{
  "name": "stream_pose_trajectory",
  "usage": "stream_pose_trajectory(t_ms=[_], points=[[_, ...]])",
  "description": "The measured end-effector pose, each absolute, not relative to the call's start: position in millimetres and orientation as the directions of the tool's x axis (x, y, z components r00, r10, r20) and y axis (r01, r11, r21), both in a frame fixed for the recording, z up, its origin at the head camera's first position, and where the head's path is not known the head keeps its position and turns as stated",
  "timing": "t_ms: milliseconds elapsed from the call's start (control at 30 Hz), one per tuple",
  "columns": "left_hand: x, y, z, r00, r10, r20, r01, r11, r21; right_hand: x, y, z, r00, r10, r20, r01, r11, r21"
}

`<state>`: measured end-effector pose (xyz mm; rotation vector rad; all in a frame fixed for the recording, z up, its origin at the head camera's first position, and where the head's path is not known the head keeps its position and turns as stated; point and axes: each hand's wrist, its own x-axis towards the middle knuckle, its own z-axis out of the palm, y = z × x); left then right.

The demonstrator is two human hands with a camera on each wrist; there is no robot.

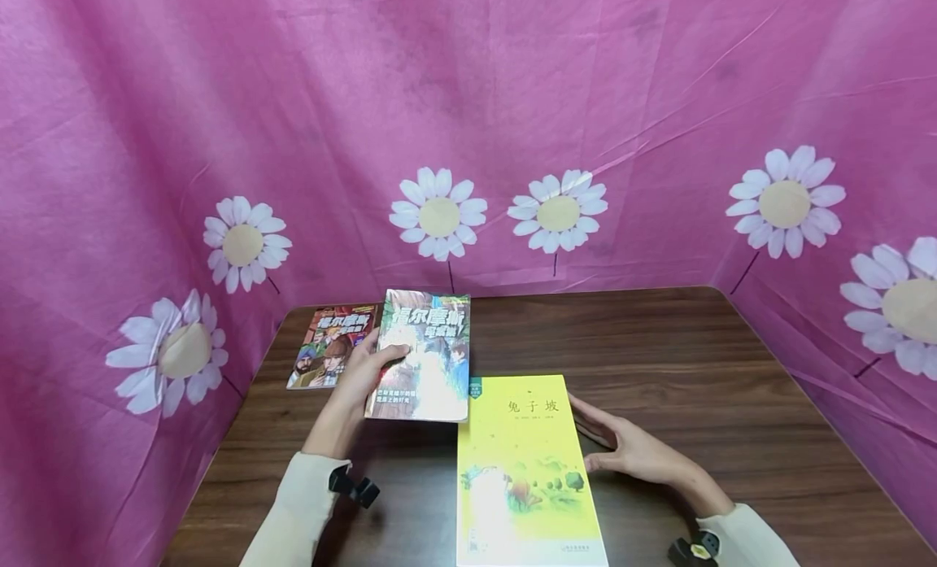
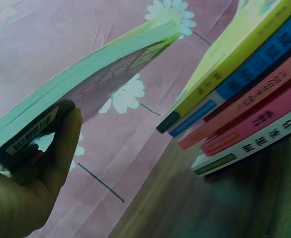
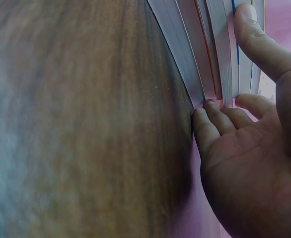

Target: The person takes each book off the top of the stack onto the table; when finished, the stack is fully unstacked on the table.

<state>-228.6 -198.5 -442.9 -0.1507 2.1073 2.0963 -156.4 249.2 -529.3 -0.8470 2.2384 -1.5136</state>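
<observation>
My left hand (image 1: 359, 380) grips a glossy paperback (image 1: 424, 372) at its left edge, thumb on the cover and fingers underneath. In the left wrist view the paperback (image 2: 93, 69) is tilted above the table, its barcode facing down. Right of it stands a stack of several books (image 2: 250, 84) with yellow, blue, pink and white spines. A yellow book (image 1: 530, 453) lies on top. My right hand (image 1: 633, 449) rests against the stack's right side. In the right wrist view its fingers (image 3: 209, 134) touch the page edges (image 3: 220, 54) near the stack's far corner, thumb spread apart.
Another paperback (image 1: 333, 351) with a similar title lies flat at the back left of the dark wooden table (image 1: 644, 339). A pink curtain (image 1: 498, 128) with white daisies hangs behind and around the table.
</observation>
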Motion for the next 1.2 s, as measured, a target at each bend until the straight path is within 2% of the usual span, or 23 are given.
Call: stream_pose_trajectory(t_ms=[500, 767, 1200], points=[[-264, -209, -448, -0.978, 0.008, -0.207, -0.207, -0.06, 0.976, -156, 251, -531, -0.772, -0.632, 0.071, -0.288, 0.248, -0.925], [-282, -215, -454, -0.981, 0.018, -0.194, -0.194, -0.03, 0.98, -156, 251, -531, -0.778, -0.624, 0.072, -0.299, 0.267, -0.916], [-301, -233, -468, -0.954, -0.011, -0.3, -0.3, 0.04, 0.953, -155, 248, -526, -0.805, -0.591, 0.051, -0.307, 0.341, -0.889]])
